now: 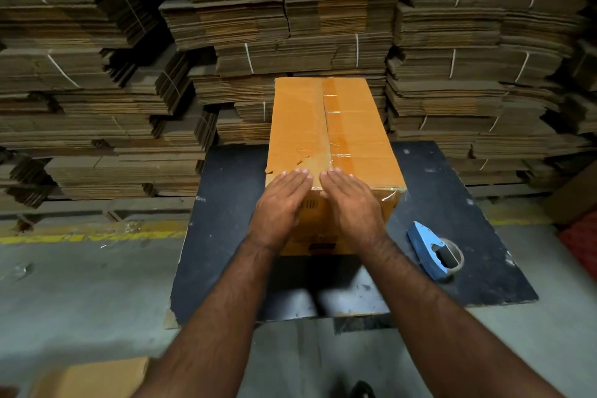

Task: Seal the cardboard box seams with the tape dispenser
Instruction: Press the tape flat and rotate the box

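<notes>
An orange-brown cardboard box point(352, 126) stands on a black board point(226, 223), its long side running away from me. Clear tape runs along the centre seam on top. My left hand point(281, 203) and my right hand point(352, 203) lie flat side by side over the box's near top edge, fingers stretched out and pressing on the near end of the seam. Neither hand holds anything. The blue tape dispenser point(433, 250) lies on the board to the right of the box, apart from both hands.
Tall stacks of flattened, strapped cardboard point(129, 81) fill the whole background behind the board. A yellow floor line point(90, 236) runs at the left. A loose cardboard piece point(97, 378) lies at the bottom left on the grey floor.
</notes>
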A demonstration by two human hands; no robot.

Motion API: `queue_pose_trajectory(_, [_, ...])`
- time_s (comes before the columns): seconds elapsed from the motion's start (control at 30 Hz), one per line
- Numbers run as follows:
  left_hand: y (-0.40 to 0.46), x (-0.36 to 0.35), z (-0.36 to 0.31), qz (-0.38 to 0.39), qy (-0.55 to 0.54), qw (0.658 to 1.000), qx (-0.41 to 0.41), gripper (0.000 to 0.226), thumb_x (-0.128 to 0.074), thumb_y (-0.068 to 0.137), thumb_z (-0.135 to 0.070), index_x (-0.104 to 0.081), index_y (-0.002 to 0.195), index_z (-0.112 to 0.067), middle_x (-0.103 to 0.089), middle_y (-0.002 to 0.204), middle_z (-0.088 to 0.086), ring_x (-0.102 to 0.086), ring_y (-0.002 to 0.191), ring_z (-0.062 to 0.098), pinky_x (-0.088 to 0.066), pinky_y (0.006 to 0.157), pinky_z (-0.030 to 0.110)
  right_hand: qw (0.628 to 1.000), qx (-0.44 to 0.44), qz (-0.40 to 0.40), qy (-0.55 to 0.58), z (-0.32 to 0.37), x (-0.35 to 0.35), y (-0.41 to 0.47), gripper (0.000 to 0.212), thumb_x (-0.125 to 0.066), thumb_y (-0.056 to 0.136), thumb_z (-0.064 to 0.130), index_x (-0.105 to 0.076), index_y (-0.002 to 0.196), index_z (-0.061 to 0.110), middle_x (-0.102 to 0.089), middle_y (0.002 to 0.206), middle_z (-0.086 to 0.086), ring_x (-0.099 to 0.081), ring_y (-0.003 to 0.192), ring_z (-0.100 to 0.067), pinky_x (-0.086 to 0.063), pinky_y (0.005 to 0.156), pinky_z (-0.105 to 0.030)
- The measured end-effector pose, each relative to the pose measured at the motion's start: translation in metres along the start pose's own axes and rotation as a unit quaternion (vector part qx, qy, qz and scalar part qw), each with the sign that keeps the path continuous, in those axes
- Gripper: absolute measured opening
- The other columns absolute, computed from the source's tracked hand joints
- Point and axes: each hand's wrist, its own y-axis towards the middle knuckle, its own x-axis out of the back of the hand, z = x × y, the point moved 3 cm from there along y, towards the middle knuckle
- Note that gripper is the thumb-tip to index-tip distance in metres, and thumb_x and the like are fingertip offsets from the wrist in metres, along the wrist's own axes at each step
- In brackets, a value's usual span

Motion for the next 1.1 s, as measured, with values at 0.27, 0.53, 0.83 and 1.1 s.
queue_pose_trajectory(0.27, [0.015, -0.001, -0.014, 0.001, 0.005, 0.998, 0.063, 0.043, -0.053, 0.101, -0.032, -0.058, 0.137, -0.010, -0.054, 0.144, 0.008, -0.046, 0.139, 0.023, -0.035, 0.116, 0.044, 0.997, -0.048, 0.042, 0.040, -0.017, 0.015, 0.010, 0.046, -0.050, 0.101, 0.040, -0.057, 0.137, 0.012, -0.056, 0.142, -0.007, -0.047, 0.136, -0.021, -0.028, 0.114, -0.037])
queue_pose_trajectory(0.53, [0.009, -0.007, -0.018, 0.024, 0.042, 0.999, 0.006, 0.043, -0.043, 0.100, -0.024, -0.058, 0.138, -0.009, -0.056, 0.143, 0.010, -0.050, 0.136, 0.026, -0.037, 0.114, 0.044, 0.997, -0.002, 0.066, 0.042, -0.026, 0.014, 0.001, 0.048, -0.060, 0.097, 0.032, -0.054, 0.139, 0.009, -0.052, 0.144, -0.010, -0.046, 0.137, -0.025, -0.022, 0.115, -0.036])
queue_pose_trajectory(0.83, [0.019, -0.020, -0.038, 0.035, 0.013, 0.998, 0.048, 0.051, -0.072, 0.085, -0.003, -0.061, 0.134, -0.009, -0.059, 0.140, 0.009, -0.052, 0.133, 0.024, -0.037, 0.114, 0.045, 0.996, -0.021, 0.073, 0.040, -0.040, 0.011, 0.001, 0.050, -0.057, 0.098, 0.035, -0.052, 0.141, 0.010, -0.050, 0.146, -0.008, -0.044, 0.139, -0.023, -0.021, 0.117, -0.036])
queue_pose_trajectory(1.1, [0.029, -0.009, -0.040, 0.062, 0.000, 0.994, 0.090, 0.044, -0.046, 0.102, -0.036, -0.056, 0.139, -0.013, -0.055, 0.144, 0.006, -0.047, 0.138, 0.022, -0.033, 0.117, 0.044, 0.994, -0.021, 0.096, 0.048, -0.055, 0.024, 0.003, 0.058, -0.041, 0.102, 0.047, -0.047, 0.145, 0.008, -0.046, 0.150, -0.010, -0.038, 0.143, -0.024, -0.024, 0.120, -0.042])
